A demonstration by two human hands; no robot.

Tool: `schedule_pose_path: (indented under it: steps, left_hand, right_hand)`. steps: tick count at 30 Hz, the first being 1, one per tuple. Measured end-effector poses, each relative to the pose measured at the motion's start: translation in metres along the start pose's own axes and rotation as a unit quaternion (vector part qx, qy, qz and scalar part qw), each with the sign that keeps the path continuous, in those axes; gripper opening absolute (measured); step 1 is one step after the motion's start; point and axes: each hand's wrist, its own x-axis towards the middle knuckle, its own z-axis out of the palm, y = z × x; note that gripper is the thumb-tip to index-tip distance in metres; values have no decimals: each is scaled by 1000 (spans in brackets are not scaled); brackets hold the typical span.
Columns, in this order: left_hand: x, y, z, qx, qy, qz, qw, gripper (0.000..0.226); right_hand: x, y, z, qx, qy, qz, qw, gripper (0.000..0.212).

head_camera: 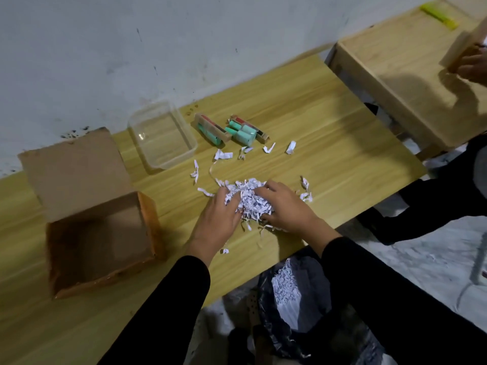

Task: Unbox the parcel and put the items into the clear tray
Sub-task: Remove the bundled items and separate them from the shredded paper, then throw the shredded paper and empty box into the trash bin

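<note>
**Both hands gathering shredded paper; items still outside the tray**

Left hand (217, 219) and right hand (286, 206) cupped around a heap of shredded paper (250, 198) near the front edge of the wooden table (329, 143), fingers curled into the strips from either side, pressing the pile between them. Not a firm closed grip on either side, more a loose scooping hold on the paper. Black sleeves down to both wrists.

Stray paper scraps (291, 147) scattered on the table beyond the heap and to its right, a few more just near the hands.

Open cardboard box (102, 233) at the left, lid flap leaning back toward the wall, inside seemingly bare, though the far corner lies in shadow and is hard to read.

Clear tray (163, 135) farther back, just right of the box lid, upright and with nothing in it. Immediately right of the tray, a cluster of small items (232, 130) lying on the table: mint-green tubes and tan packets with red and black panels, touching one another, apart from the tray wall.

Below the table edge, near the right forearm, a dark bag (292, 299) holding more white shreds.

At the far right, a second, lower wooden table (395, 75), with another person's hand (473, 64) holding a cardboard piece (463, 48), and a yellow object (438, 14) at its far end.
</note>
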Motion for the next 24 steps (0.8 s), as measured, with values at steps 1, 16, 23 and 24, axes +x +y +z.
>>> schedule_pose_path:
  steps: [1,16,23,24]
  left_hand:
    - [-1,2,0,-4,-9,1,1000,40]
    - [1,181,48,-76,-109,233,963,40]
    - [-40,216,116,-34,-208,278,937,47]
    - [-42,214,124,-20,-224,280,933,48]
  right_hand:
    - [-4,-2,-2,-2,10,7,1000,55]
    - [-203,49,-21,59,197,315,927,35]
    - [-277,58,63,151,209,451,855,47]
    - [-281,59,75,161,205,463,847,50]
